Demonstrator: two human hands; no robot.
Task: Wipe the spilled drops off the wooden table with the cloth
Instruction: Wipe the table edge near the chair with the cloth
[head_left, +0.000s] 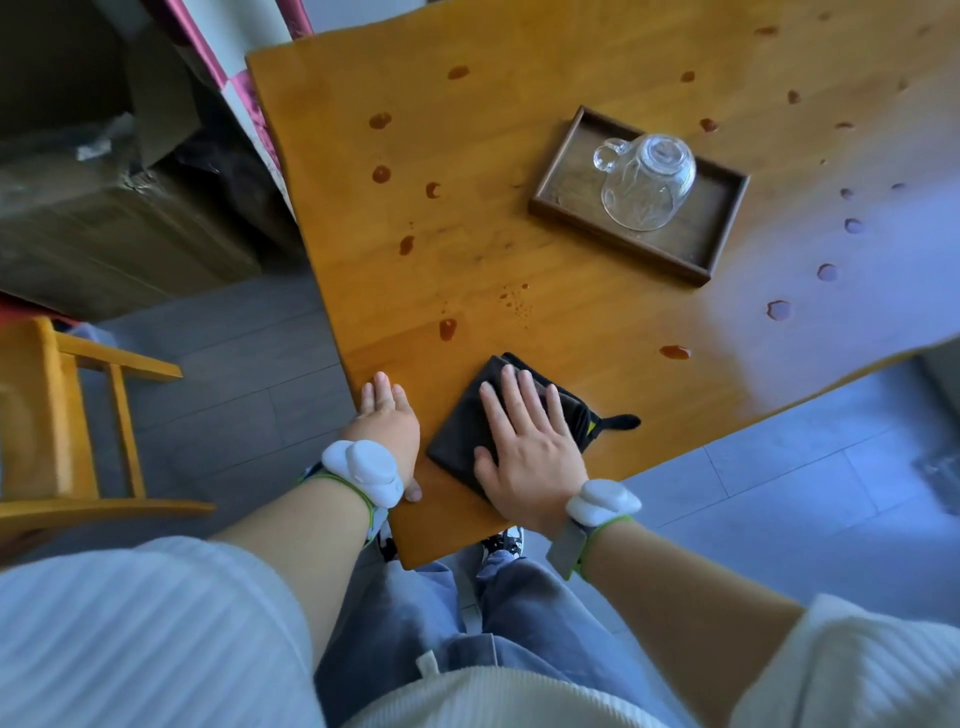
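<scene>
A wooden chair (62, 415) is standing on the floor left of the wooden table (597, 67), and the left hand (387, 428) is lying flat on the table's near corner, fingers straight, gripping nothing. Just beside it, the right hand (527, 439) is pressing straight, spread fingers onto the folded dark cloth (462, 431). Spilled drops (448, 328) are dotting the wood beyond, around a tray (722, 228) carrying an upturned glass cup (647, 182).

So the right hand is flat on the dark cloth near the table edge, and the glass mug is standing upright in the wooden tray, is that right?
Not quite. The head view shows the glass mug upside down in the wooden tray, its base up and rim down. The rest holds: the right hand lies flat on the dark cloth near the table edge.
</scene>
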